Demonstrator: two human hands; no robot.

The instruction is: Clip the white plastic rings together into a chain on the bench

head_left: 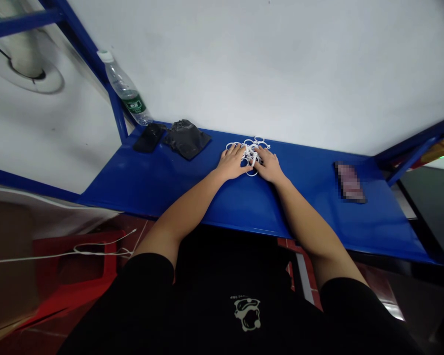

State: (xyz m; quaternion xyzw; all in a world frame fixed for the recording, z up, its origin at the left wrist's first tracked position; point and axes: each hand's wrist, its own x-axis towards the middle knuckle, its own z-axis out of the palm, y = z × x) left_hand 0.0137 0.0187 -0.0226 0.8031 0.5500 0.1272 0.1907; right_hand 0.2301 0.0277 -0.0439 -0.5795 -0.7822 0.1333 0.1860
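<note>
Both the left hand (230,163) and right hand (270,166) touch white rings (254,158), fingers outstretched and spread. Far left on the blue table (311,172) stands a bottle (128,91).

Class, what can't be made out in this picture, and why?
All in the head view:
White rings: some partly covered by the left hand and right hand.
Slab-shaped object on the right: pixelated.
Bottle label: fine print too small.
Black bag: any contents hidden by its dark material.
</note>
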